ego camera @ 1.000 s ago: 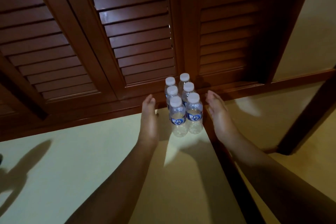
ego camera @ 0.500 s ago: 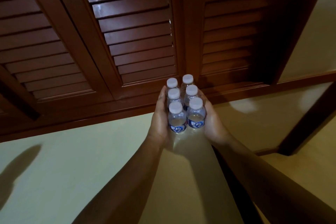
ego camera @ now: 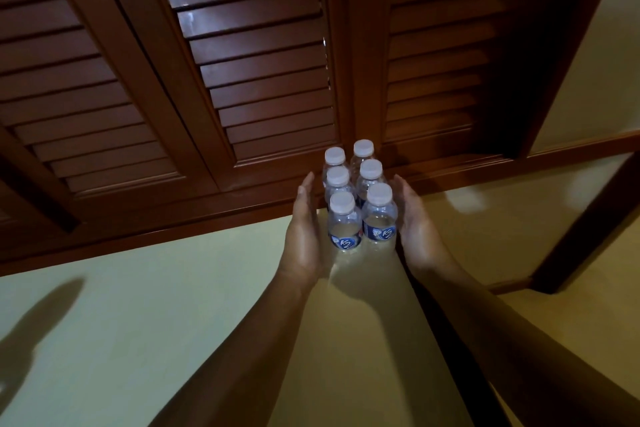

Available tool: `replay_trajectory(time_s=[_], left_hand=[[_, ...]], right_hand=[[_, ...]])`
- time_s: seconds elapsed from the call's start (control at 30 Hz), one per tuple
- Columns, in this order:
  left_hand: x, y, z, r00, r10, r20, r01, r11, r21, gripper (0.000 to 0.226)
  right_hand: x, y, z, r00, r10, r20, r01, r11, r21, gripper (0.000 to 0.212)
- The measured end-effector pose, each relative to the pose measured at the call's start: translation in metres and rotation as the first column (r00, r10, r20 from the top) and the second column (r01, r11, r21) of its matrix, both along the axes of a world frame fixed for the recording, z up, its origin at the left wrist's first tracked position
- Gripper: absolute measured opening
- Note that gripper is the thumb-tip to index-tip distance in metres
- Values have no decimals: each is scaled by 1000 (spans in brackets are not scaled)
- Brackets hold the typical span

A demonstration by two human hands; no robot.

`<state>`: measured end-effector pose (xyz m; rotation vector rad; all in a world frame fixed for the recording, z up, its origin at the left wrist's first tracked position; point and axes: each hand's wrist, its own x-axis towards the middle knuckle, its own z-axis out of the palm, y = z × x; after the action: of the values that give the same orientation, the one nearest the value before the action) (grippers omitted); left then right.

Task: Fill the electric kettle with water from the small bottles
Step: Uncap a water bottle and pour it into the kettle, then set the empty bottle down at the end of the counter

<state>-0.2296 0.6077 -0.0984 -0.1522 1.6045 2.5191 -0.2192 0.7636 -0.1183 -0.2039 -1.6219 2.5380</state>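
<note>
Several small clear water bottles (ego camera: 360, 208) with white caps and blue labels stand packed in two rows on the pale floor, right in front of the louvred wooden doors. My left hand (ego camera: 304, 232) lies flat against the left side of the group, palm on the front-left bottle. My right hand (ego camera: 414, 225) presses the right side the same way. Both hands' fingertips flare slightly away from the rear bottles. I cannot tell whether the bottles are off the floor. No kettle is in view.
Dark brown louvred doors (ego camera: 242, 73) fill the top of the view, with a wooden sill under them. A dark wooden post (ego camera: 585, 229) slants down at the right. Pale yellow floor (ego camera: 156, 305) spreads to the left and below, crossed by shadows.
A second ago both hands were open and well apart from the bottles. They closed in on the group's two sides and now clasp it between the palms.
</note>
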Motion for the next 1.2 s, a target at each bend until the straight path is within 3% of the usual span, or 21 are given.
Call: replay_trajectory(time_s=[0.1,0.17,0.3,0.4,0.6,1.0,1.1,1.2], left_hand=[[24,-17,-19,979,72,-191,-128,946,-298,44],[39,-26,-35,952,104,-288,-209,908,-362,31],[63,-35,-43,958,58,-282,-188,869,-458,57],[62,-32,-41,966,-22,-258,-127,829,-545,59],[59,-18,-36,964,-21,-265,-150,780,-608,46],[74,-34,-35,947,-51,-317,-177,739,-650,49],[93,-56,-37,940,-71,-334,-198,686,-701,52],[119,-83,-35,940,-100,-327,-194,632,-750,59]], right_hand=[[16,10,-23,995,-99,-4,99,987,127,39],[30,13,-36,987,-153,-45,157,979,130,35],[57,7,-39,982,-174,-76,189,939,288,43],[61,2,-36,986,-150,-74,167,883,440,52],[60,-4,-27,987,-157,-42,156,843,515,55],[97,-10,-26,971,-225,-86,234,797,557,48],[125,-26,-27,985,-129,-117,174,759,628,40],[142,-55,-26,983,-2,-185,140,662,736,42]])
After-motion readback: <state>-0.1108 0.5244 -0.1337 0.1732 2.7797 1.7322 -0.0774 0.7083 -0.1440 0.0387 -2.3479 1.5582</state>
